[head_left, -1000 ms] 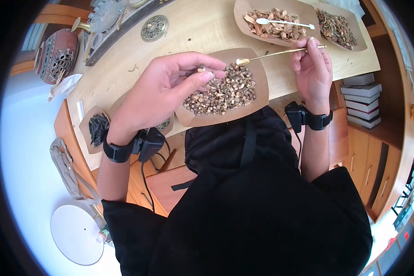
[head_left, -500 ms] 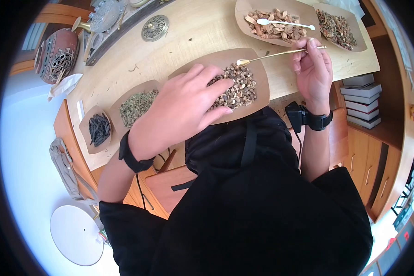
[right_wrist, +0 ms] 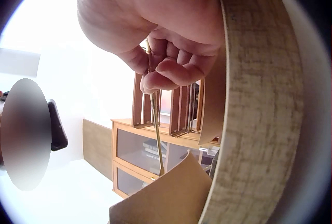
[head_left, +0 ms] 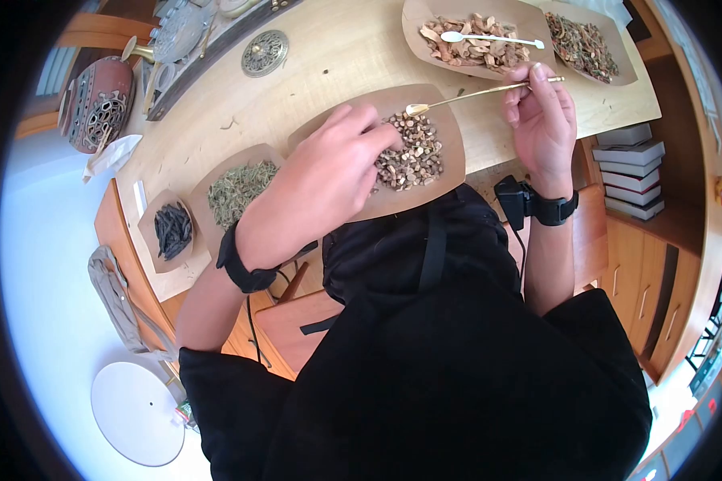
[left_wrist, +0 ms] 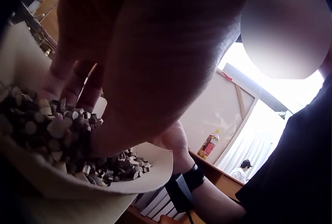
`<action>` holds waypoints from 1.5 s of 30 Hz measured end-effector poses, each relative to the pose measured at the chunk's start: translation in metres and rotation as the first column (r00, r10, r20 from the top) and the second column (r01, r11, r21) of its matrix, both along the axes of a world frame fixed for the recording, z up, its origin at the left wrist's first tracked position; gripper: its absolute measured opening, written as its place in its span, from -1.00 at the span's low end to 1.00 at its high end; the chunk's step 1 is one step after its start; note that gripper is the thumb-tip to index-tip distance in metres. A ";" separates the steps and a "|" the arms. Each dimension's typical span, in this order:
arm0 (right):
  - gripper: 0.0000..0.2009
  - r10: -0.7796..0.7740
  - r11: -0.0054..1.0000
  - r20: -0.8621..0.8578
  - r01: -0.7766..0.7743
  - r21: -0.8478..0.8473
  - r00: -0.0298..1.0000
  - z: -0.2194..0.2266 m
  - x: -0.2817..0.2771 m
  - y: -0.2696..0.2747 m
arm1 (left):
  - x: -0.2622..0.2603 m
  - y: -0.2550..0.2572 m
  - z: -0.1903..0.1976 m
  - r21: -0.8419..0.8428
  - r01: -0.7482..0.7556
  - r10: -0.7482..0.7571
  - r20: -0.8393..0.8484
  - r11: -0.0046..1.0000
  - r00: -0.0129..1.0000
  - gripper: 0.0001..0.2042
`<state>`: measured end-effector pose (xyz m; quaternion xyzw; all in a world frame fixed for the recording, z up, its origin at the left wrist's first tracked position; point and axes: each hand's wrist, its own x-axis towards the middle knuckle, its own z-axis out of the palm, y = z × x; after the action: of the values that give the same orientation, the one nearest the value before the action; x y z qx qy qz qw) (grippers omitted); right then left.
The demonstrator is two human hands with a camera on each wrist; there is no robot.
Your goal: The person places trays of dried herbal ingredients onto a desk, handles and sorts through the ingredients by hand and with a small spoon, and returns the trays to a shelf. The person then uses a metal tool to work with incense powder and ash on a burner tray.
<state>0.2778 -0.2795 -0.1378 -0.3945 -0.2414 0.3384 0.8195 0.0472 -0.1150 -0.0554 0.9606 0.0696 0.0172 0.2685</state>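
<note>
My left hand (head_left: 321, 172) reaches down into a brown paper tray (head_left: 452, 148) of small chopped dried stem pieces (head_left: 419, 156). In the left wrist view the thumb and fingers (left_wrist: 93, 91) are sunk among the pieces, with some of them between; the fingertips are buried. My right hand (head_left: 545, 132) pinches a thin gold long-handled scoop (head_left: 473, 94) by its far end. The scoop's small bowl hovers over the tray's right side in the head view. From the right wrist, the handle (right_wrist: 157, 125) slants down from the curled fingers past the tray's edge.
Behind stand trays of brown dried slices (head_left: 477, 48), with a white spoon (head_left: 497, 39) on top, and mixed herbs (head_left: 582, 48). Left are trays of green dried herb (head_left: 237, 192) and dark sticks (head_left: 172, 231). A round openwork metal lid (head_left: 265, 53) lies on the table.
My left hand, raised over the tray with pieces at its fingertips a second ago, turned palm down and its fingers went into the pile. The right hand holds the scoop nearly still.
</note>
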 end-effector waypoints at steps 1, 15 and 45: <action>-0.77 0.000 1.000 0.005 0.000 -0.007 1.000 0.000 0.000 0.000 | -0.001 0.002 0.000 -0.047 -0.009 0.009 0.002 0.999 1.000 -0.72; -0.71 -0.045 0.998 0.040 0.047 -0.039 0.998 0.002 -0.003 0.002 | -0.001 -0.004 0.013 0.078 0.147 -0.148 0.009 0.986 0.989 -0.52; -0.81 -0.059 0.998 0.014 0.059 0.002 0.998 -0.001 -0.003 0.001 | -0.004 0.004 0.025 0.136 0.249 -0.228 -0.152 0.959 0.962 -0.64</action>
<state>0.2744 -0.2787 -0.1387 -0.4032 -0.2358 0.3109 0.8277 0.0433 -0.1111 -0.0304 0.9788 -0.0307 -0.0750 0.1884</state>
